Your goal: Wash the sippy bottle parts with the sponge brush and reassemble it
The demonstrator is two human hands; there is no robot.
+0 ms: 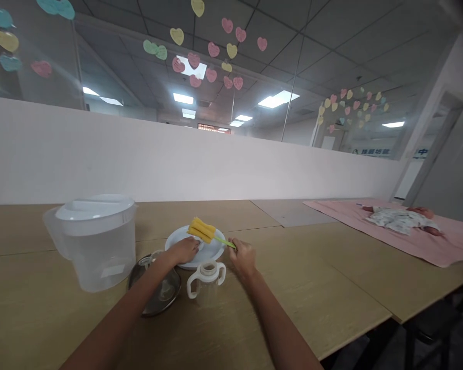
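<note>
My right hand is closed round the green handle of a yellow sponge brush. The sponge head hangs just above a white round plate on the wooden table. My left hand rests on the plate's left side, fingers curled over something small that I cannot make out. A clear baby bottle with two white handles stands just in front of the plate, between my two forearms.
A large clear plastic pitcher with a white lid stands at the left. A glass pot lid lies beside the bottle. At the far right a baby doll lies on a pink mat. A white partition wall runs behind the table.
</note>
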